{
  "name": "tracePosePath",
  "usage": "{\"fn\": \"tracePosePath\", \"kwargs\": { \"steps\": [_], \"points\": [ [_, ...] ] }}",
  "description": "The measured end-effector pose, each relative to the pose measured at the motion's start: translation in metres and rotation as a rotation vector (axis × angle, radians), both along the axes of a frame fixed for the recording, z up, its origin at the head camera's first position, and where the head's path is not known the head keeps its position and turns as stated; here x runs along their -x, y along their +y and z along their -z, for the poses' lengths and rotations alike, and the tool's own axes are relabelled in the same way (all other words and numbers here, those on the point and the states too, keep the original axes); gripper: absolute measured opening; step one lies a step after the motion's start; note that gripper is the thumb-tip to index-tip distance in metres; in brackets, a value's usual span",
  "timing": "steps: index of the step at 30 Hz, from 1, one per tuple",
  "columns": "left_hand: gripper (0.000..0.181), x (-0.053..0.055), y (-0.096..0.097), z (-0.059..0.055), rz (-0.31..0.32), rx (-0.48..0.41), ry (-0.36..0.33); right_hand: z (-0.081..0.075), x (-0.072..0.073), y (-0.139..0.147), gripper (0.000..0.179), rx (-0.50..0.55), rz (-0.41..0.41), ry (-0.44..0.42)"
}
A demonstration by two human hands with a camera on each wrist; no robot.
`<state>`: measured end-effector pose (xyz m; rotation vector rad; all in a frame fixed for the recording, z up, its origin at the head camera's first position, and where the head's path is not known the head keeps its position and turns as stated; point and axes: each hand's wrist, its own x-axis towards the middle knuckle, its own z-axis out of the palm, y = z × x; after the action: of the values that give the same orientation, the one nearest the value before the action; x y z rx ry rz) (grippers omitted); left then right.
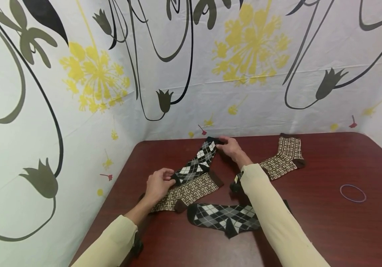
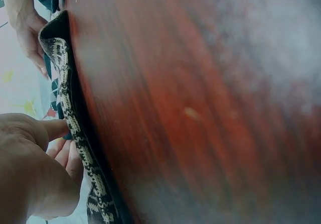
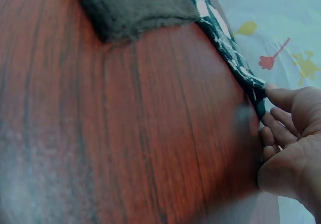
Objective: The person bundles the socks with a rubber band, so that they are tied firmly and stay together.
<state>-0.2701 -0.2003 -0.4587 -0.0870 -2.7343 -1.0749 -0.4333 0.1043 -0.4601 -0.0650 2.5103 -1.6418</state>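
Observation:
A black, grey and white argyle sock (image 1: 195,163) lies stretched at a slant near the table's back left. My right hand (image 1: 231,147) pinches its dark upper end between thumb and fingers, as the right wrist view also shows. At the lower end, my left hand (image 1: 158,185) pinches the dark tip. Below that sock, partly under its lower end, is a brown and cream patterned sock (image 1: 194,191); my left hand hides part of it. In the left wrist view this patterned sock (image 2: 75,128) runs edge-on beside the left hand (image 2: 40,163).
Another argyle sock (image 1: 224,217) lies nearer the front, partly behind the right sleeve. A second brown patterned sock (image 1: 285,157) is at the back right. A thin purplish ring (image 1: 353,193) rests on the dark red table (image 1: 324,230). A printed cloth (image 1: 184,66) hangs behind.

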Motion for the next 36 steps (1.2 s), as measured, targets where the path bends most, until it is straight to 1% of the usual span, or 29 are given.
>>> {"fn": "tracePosePath", "kwargs": {
  "steps": [4,8,11,15,23,28,36],
  "points": [
    [0.027,0.001,0.000,0.001,-0.002,0.008,0.011,0.001,0.001,0.000,0.046,0.065,0.053,0.006],
    [0.024,0.003,-0.001,0.002,-0.004,0.021,0.014,0.002,-0.001,-0.003,0.036,0.083,0.117,0.027],
    [0.024,0.004,-0.002,0.003,-0.005,0.033,0.018,0.002,-0.002,-0.008,0.032,0.046,0.159,0.035],
    [0.024,0.005,-0.003,0.004,-0.004,0.038,0.023,0.003,-0.003,-0.013,0.027,-0.030,0.206,0.055],
    [0.024,0.006,-0.002,0.004,0.000,0.036,0.011,0.004,-0.003,-0.019,0.021,-0.102,0.283,0.122],
    [0.024,0.006,0.000,0.003,0.002,0.035,0.014,0.003,-0.004,-0.022,0.017,-0.123,0.325,0.154],
    [0.024,0.006,-0.001,0.002,-0.003,0.041,0.011,0.004,-0.004,-0.028,0.014,-0.119,0.350,0.152]
  ]
}}
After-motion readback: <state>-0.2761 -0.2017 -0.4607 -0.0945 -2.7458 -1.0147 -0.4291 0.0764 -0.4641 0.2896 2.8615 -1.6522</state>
